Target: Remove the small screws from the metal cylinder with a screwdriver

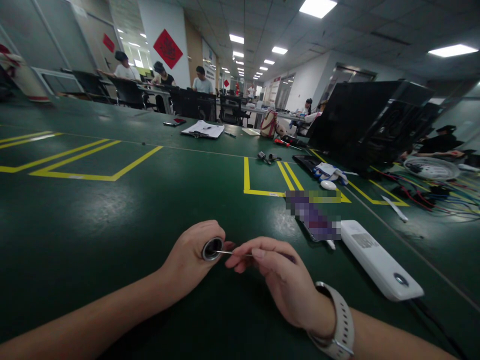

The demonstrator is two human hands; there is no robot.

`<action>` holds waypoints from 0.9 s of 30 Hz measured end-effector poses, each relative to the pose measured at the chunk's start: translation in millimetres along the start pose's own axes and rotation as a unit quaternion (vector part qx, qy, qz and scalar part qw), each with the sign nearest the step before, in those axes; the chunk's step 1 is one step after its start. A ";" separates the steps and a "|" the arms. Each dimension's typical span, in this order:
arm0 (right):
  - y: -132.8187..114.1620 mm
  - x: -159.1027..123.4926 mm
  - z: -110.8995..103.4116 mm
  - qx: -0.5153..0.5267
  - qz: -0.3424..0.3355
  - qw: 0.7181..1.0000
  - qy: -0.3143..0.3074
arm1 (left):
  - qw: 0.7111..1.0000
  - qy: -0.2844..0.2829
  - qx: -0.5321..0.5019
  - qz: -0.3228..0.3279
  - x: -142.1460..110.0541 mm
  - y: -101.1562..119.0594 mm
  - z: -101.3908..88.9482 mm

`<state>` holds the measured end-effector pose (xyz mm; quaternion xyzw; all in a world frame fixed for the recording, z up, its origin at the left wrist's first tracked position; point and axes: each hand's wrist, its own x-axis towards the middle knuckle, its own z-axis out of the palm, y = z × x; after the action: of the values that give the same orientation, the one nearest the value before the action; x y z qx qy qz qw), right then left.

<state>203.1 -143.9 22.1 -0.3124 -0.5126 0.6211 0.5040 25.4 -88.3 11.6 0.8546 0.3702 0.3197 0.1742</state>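
Tube clasped in the left hand, a thin metal rod pinched in the right hand at its open mouth.
Both hands are above a green table; how deep the rod reaches is hidden. A loose pinch could let the rod skid off the rim and jab the left fingers; a slack left grip could let the tube twist or drop. Beyond the right hand lie a blurred phone and a white power bank, which a wide swing of that wrist might knock.

Bare hands, bare forearms, pale watch-style strap around right wrist; row of small holes, metal buckle
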 end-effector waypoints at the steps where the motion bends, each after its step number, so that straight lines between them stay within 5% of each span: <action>1: -1.6 -1.9 0.8 -0.046 -0.025 0.999 0.001 | 1.000 -0.001 0.006 -0.003 -0.4 -0.8 0.2; 5: -10.7 -10.5 6.1 -0.279 -0.139 0.950 0.007 | 0.999 -0.007 0.043 -0.005 -2.0 -1.4 2.2; 8: -13.2 -12.7 8.7 -0.337 -0.178 0.924 0.010 | 0.998 -0.018 0.063 0.007 -2.0 0.8 3.1; 14: -3.3 -0.3 -0.6 -0.083 -0.039 0.996 0.003 | 0.999 -0.022 0.020 0.013 -0.9 2.1 0.7; 19: 1.7 7.5 -3.8 0.054 0.005 0.998 0.024 | 1.000 0.007 0.003 -0.006 0.0 0.0 0.1; 23: -5.2 2.4 -2.2 -0.098 -0.043 0.994 0.037 | 0.999 -0.030 0.032 -0.018 5.1 0.4 1.9; 27: -14.0 -1.5 -2.3 -0.292 -0.112 0.949 0.048 | 0.997 -0.057 0.059 0.003 17.7 1.6 6.2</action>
<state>209.8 -145.0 34.6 -0.4157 -0.6784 0.3682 0.4810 39.6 -76.6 15.3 0.8813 0.3754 0.2484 0.1434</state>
